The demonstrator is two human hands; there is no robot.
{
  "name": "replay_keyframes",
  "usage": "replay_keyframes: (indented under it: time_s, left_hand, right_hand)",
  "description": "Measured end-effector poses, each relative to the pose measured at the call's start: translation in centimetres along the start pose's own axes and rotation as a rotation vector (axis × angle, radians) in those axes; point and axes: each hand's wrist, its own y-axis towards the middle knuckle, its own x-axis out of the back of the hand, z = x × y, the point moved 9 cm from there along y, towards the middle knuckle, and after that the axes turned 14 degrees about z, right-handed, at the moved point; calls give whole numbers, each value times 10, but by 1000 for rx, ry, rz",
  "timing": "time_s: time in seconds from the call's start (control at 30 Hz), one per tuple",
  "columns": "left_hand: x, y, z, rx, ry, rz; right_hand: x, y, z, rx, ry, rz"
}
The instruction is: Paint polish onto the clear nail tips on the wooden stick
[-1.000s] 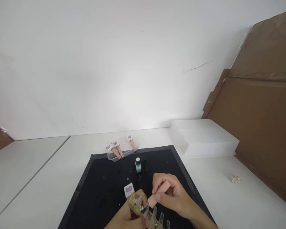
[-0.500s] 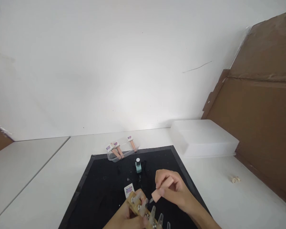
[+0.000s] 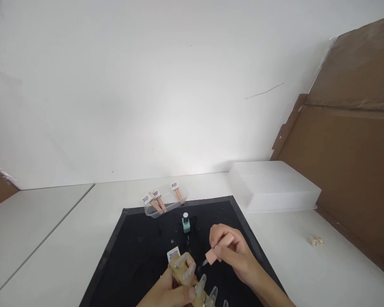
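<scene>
Gripping pink handle (image 3: 225, 241) in right hand (image 3: 237, 256) and tan stand (image 3: 177, 273) in left hand (image 3: 173, 294), possibly risking smeared clear tips (image 3: 200, 286) through a slipping brush (image 3: 205, 262).

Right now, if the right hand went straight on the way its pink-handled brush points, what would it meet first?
Probably a clear, tapered plastic tip on the tan, wood-like block in the left hand, though depth is unclear.

Soft bright patch on the white wall (image 3: 166, 91), greyer corners, faint shadow behind the plastic box (image 3: 275, 185).
</scene>
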Motion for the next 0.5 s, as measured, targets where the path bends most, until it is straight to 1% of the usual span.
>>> replay_keyframes:
  time_s: [0.1, 0.23, 0.33, 0.5]
  left_hand:
    - [2, -2, -1, -27, -90, 24]
    - [1, -4, -3, -91, -234, 111]
    - [-1, -4, -6, -136, -303, 144]
    - [2, -4, -10, -221, -371, 106]
  right_hand:
    - [8, -2, -1, 10, 70, -91]
    - [13, -3, -2, 31, 200, -170]
    - [13, -2, -4, 23, 230, -187]
    - [13, 0, -5, 22, 219, -183]
